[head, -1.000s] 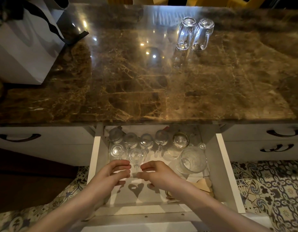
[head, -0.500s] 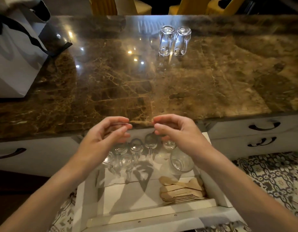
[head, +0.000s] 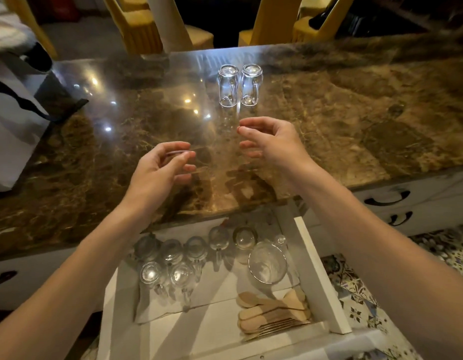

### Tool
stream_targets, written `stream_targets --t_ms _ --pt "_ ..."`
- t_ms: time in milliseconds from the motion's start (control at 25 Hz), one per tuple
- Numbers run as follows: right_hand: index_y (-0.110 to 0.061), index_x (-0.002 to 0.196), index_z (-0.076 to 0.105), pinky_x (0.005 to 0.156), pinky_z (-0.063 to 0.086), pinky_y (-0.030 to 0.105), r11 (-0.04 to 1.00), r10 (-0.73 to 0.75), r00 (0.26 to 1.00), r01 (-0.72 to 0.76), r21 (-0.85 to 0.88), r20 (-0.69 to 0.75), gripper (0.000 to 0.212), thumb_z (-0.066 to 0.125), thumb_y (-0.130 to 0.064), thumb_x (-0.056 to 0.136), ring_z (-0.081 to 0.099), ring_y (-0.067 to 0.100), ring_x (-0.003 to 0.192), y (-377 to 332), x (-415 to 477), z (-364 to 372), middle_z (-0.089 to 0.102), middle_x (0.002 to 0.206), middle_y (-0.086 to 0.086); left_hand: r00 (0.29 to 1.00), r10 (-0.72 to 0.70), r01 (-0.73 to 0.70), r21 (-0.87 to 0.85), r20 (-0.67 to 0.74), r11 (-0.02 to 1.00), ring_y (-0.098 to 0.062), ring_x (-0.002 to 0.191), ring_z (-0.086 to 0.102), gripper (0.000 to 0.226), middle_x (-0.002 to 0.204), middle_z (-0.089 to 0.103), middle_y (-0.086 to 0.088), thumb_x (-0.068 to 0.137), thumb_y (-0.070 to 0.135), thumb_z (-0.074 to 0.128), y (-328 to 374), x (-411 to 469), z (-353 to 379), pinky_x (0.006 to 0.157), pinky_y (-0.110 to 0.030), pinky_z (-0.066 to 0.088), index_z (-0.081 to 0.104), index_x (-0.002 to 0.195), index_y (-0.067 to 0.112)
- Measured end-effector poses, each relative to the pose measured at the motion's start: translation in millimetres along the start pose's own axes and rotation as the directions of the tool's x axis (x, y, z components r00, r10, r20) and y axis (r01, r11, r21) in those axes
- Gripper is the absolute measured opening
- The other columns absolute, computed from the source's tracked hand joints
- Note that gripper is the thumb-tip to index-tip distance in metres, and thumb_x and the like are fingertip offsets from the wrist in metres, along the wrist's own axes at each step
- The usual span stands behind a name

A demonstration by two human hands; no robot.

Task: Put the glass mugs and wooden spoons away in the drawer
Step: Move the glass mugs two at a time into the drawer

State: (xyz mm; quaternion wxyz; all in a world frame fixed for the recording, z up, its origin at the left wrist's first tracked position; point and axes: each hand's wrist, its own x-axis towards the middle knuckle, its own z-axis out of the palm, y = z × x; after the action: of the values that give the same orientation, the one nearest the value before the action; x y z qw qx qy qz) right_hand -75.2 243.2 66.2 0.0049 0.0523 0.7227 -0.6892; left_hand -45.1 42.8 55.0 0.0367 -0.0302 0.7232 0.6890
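Observation:
Two glass mugs, one on the left (head: 227, 85) and one on the right (head: 251, 84), stand upside down side by side at the back of the brown marble counter (head: 342, 120). My left hand (head: 160, 172) and my right hand (head: 273, 145) hover over the counter in front of them, fingers curled apart, holding nothing. The right hand is nearer the mugs. Below, the white drawer (head: 318, 276) is pulled out. Inside it several glass mugs (head: 170, 255) sit upside down, beside a wide glass bowl (head: 268, 263) and a pile of wooden spoons (head: 272, 313).
A white bag with dark straps (head: 15, 120) stands on the counter's left end. Yellow chairs (head: 137, 24) stand beyond the counter. Closed white drawers with dark handles (head: 386, 198) flank the open one. Patterned floor tiles (head: 360, 302) lie to the right.
Both hands rose out of the drawer and moved forward over the counter toward the two mugs. The view tilted up, so the chairs now show.

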Motion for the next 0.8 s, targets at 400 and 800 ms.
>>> stream_targets --t_ms 400,800 --pt "-0.014 0.096 0.064 0.059 0.051 0.023 0.998 -0.052 0.997 0.05 -0.037 -0.06 0.01 0.065 -0.014 0.087 0.061 0.009 0.063 -14 65 -13 0.065 0.079 -0.006 0.995 0.023 -0.023 -0.001 -0.099 1.0 -0.011 0.077 0.062 0.02 0.095 0.063 0.0 0.093 0.011 0.053 9 75 33 0.068 -0.019 0.053 0.056 0.112 0.011" --pt "-0.014 0.117 0.055 0.085 0.054 0.037 0.978 -0.02 0.983 -0.018 -0.208 -0.18 0.045 0.072 -0.031 0.08 0.061 0.016 0.098 5 124 -30 0.062 0.115 0.005 0.985 0.031 -0.025 0.039 -0.171 0.999 -0.01 0.091 0.059 0.029 0.109 0.062 -0.006 0.09 0.016 0.059 -12 153 64 0.067 -0.022 0.053 0.055 0.118 0.013"
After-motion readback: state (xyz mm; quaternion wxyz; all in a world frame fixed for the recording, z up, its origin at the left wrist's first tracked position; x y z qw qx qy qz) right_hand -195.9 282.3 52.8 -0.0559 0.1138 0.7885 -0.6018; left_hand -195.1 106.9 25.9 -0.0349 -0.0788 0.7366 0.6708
